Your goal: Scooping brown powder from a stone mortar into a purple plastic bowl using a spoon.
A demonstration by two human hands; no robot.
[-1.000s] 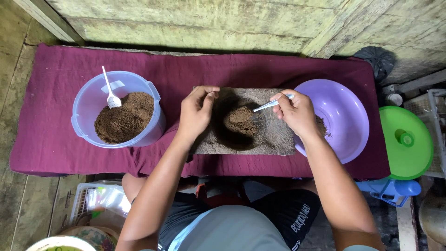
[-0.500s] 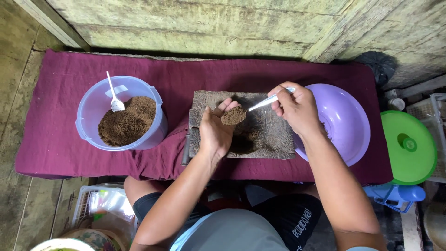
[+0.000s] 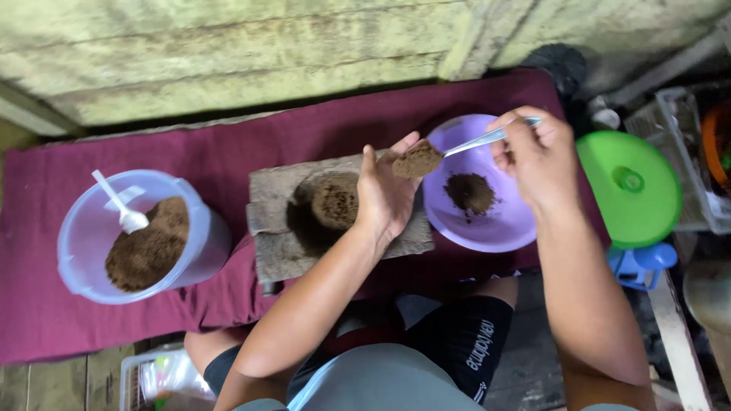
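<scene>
Now the lump of brown paste (image 3: 416, 161) is no longer on the flat stone slab (image 3: 335, 221) as a second ago — it sits on the fingertips of the left hand (image 3: 384, 194), carried toward two o'clock, over the rim of the purple bowl (image 3: 487, 228). So the stage of moving paste into the bowl seems in progress; a dark portion already lies inside. The left palm is open and turned up, cradling only. The right hand (image 3: 537, 156) is curled tight around a metal spoon (image 3: 487, 139) — its tip touches the lump. At nine o'clock stands the clear tub (image 3: 190, 251).
</scene>
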